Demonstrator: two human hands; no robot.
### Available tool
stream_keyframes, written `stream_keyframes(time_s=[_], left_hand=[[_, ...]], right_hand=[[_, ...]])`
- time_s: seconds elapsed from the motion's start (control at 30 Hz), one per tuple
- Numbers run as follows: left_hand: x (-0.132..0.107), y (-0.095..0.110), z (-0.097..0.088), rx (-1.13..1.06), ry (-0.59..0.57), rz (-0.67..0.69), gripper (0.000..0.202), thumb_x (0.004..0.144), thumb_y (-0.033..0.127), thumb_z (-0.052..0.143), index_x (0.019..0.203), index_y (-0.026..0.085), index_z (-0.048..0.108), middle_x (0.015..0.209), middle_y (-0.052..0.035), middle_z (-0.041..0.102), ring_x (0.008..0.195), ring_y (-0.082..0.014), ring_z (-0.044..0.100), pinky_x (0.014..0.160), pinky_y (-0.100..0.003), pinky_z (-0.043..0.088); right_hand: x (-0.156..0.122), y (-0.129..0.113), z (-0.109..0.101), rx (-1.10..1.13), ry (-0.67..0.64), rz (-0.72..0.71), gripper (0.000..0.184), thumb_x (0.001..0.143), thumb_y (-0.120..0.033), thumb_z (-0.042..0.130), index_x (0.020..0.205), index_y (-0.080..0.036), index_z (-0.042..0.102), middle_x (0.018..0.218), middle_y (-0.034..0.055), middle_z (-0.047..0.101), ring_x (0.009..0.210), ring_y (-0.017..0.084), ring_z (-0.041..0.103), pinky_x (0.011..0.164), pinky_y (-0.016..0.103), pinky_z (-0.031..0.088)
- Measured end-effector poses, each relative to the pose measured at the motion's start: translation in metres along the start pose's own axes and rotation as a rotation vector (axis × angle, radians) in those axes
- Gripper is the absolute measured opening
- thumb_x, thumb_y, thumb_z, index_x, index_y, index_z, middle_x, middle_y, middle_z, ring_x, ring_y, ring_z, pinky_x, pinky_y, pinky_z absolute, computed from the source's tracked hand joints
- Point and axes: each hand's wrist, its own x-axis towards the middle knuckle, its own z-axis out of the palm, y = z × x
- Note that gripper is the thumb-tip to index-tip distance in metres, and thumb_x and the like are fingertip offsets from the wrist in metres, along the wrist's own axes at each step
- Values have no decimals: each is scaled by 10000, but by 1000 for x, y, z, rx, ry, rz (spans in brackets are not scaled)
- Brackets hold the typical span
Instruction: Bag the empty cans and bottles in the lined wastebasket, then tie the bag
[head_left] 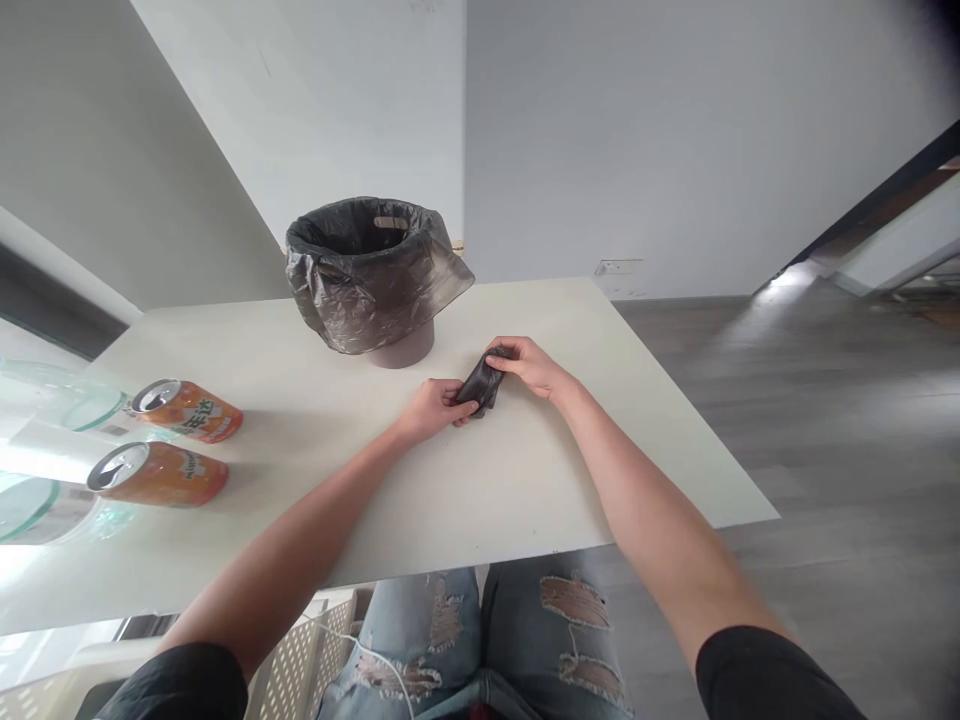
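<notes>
A bunched-up black plastic bag (481,386) is stretched between my two hands, just above the white table. My left hand (436,407) pinches its lower left end between thumb and fingers. At the upper right end, my right hand (531,364) grips it the same way. Behind my hands, to the left, stands a trash can (405,350) with a dark translucent liner (367,300) folded over its rim. The liner hangs low and hides most of the can's wall.
On the left of the white table (315,410) stand two orange soda cans, a rear can (206,412) and a front can (176,475). Clear containers (56,510) sit beyond them at the left edge. Below the table is a cream perforated basket (300,650).
</notes>
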Motion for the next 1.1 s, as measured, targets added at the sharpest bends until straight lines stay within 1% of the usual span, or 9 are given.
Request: stream_keyframes(time_s=[0.17,0.27,0.37,0.53,0.67,0.77,0.87,0.97,1.1], left_hand=[[-2,4,1,-15,-22,3,397,832,520,845,963,170,711,814,-97,769,665,-193,696,588,-306,551],[-5,13,2,-40,-58,-6,454,861,571,812,1040,166,712,870,-115,785,714,-204,716,586,-289,525],[-7,19,2,2,-119,11,436,888,595,776,919,161,741,743,-95,756,622,-177,655,564,-284,482],[-7,16,2,41,-100,16,445,902,599,757,808,165,733,667,-86,741,531,-147,575,541,-284,443],[-3,11,1,-61,-11,19,487,904,628,747,905,141,768,718,-100,760,558,-147,608,548,-273,458],[-2,9,0,-113,3,39,504,902,637,750,906,133,773,704,-96,755,550,-137,594,547,-265,459],[-3,11,0,-75,-38,45,523,900,647,749,855,127,765,693,-103,753,544,-131,591,544,-257,468],[-4,13,1,-7,-62,56,537,907,650,739,835,118,752,728,-112,763,571,-136,631,550,-249,493],[-4,12,2,62,-94,54,545,934,640,712,851,103,755,732,-112,766,617,-139,667,571,-229,512]], right_hand=[[0,-1,9,-12,38,31,426,769,-566,867,939,-216,692,859,15,687,823,198,629,703,301,497],[2,-1,13,-85,89,-44,403,775,-554,860,941,-216,717,862,13,683,805,189,613,718,304,489],[1,-3,18,-99,96,-117,370,790,-538,863,912,-214,731,879,22,707,837,194,632,805,323,507],[-6,-8,26,195,-84,14,588,769,-641,878,1152,-233,697,1122,94,778,958,237,702,865,371,569],[-8,-6,29,321,-232,111,716,713,-734,872,1132,-176,714,1143,151,782,880,246,720,687,328,560],[-8,-5,32,253,-341,117,629,734,-581,930,1138,-140,735,1003,126,798,804,232,732,707,329,562],[-9,-6,36,207,-437,123,620,791,-438,919,1303,-163,701,941,88,803,743,224,744,753,357,589],[-10,-4,38,198,-456,132,610,850,-466,863,1340,-143,696,903,98,804,724,234,750,709,358,602],[-10,3,39,192,-348,145,581,845,-495,860,1277,-127,738,900,112,808,706,227,748,578,294,568]])
